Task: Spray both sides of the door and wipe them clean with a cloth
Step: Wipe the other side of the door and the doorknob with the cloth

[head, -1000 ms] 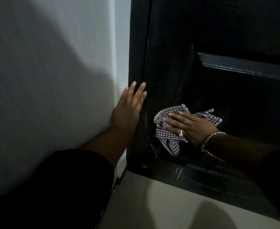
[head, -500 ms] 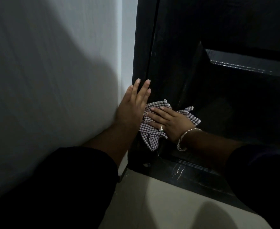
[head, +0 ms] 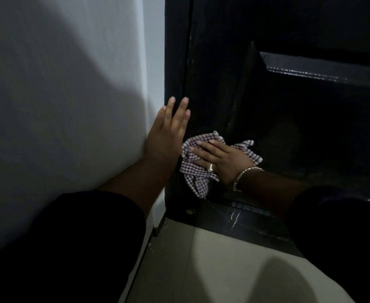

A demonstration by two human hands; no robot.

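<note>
Black sleeves [head: 66,237]; ring [head: 210,167] & gold bracelet [head: 243,174] on R hand [head: 221,161].

text: none legible | labels: none | numbers: none | signs: none

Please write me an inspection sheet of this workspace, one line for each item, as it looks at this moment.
Surface: dark door, glossy, scuffed near the bottom.
Job's things: checked cloth flat against the door; no spray bottle seen.
Clutter: nothing seen.
Grippers: left hand flat on the door frame, fingers straight; right hand presses the cloth with straight fingers.
Cables: nothing seen.
Surroundings: white wall on the left, pale floor below, dim light.
</note>
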